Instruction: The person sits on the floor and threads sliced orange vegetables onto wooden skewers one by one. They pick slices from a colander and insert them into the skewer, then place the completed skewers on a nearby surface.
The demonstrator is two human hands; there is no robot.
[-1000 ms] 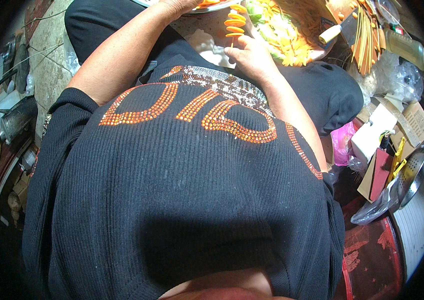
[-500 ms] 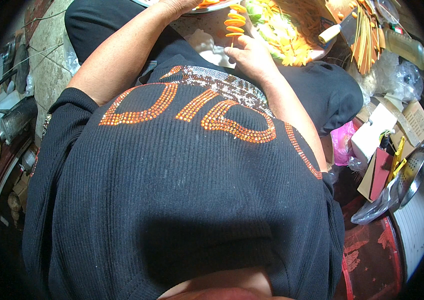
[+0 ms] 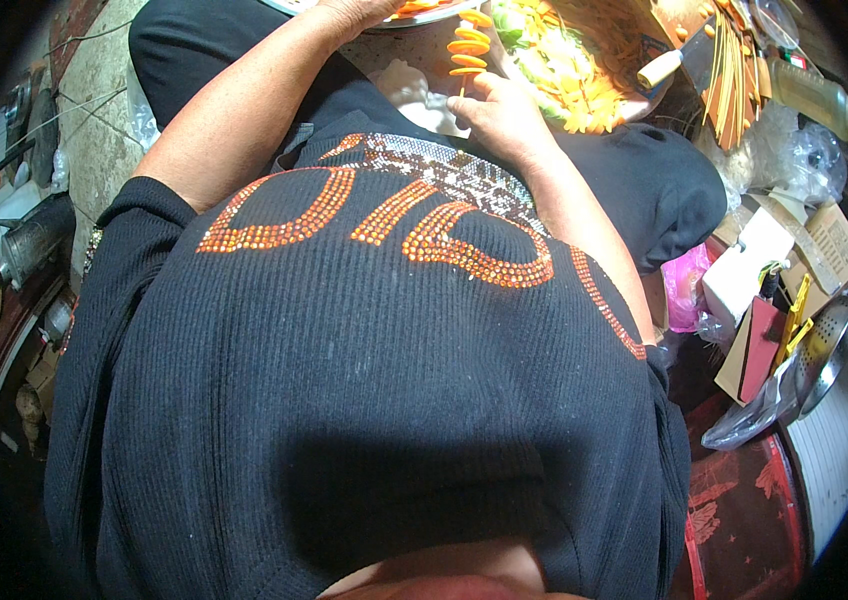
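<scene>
My right hand (image 3: 504, 118) pinches the lower end of a thin skewer, which stands nearly upright. Several round orange slices, seemingly carrot (image 3: 469, 45), are threaded along it with small gaps. At the top edge, my left hand (image 3: 356, 10) is over the near rim of a light plate (image 3: 434, 17) that holds more orange pieces. Its fingers run out of the picture, so their grip is hidden. Right of the skewer, a wide container holds a heap of orange and pale green slices (image 3: 584, 85).
A knife with a pale wooden handle (image 3: 659, 69) lies beside a bundle of thin sticks (image 3: 726, 85) at the upper right. Below are a capped jar (image 3: 814, 98), clear plastic bags (image 3: 812, 160), cardboard boxes and a perforated metal strainer (image 3: 829, 345). A dark metal pot (image 3: 29, 242) is at the left.
Hardly anything differs. My right hand and the skewer have shifted very slightly, and my left hand stays at the plate.
</scene>
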